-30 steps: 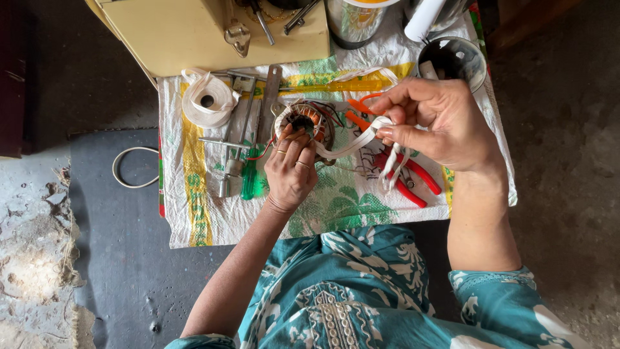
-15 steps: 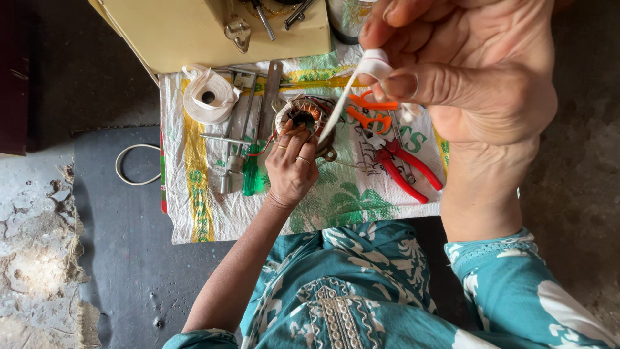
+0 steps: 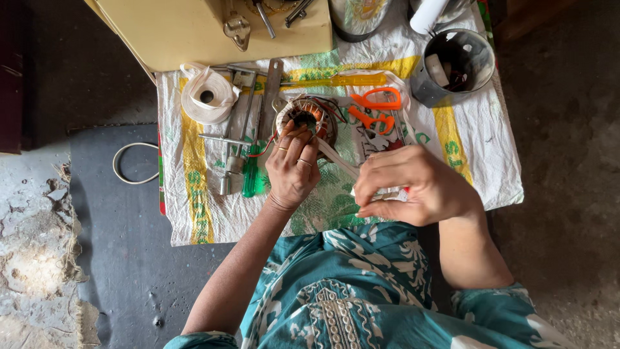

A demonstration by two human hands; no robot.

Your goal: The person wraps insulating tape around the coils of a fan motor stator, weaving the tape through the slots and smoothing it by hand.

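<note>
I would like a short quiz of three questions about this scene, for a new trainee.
1. True or false: the left hand rests on the round motor coil.
2. What does the right hand pinch? A) the orange scissors B) the white tape strip C) the green screwdriver
3. Fill in: the roll of white tape lies on the woven ____.

Key
1. True: its fingers lie on the coil's near edge.
2. B: the strip runs from the coil to that hand.
3. Sack: a white one with yellow stripes.
</note>
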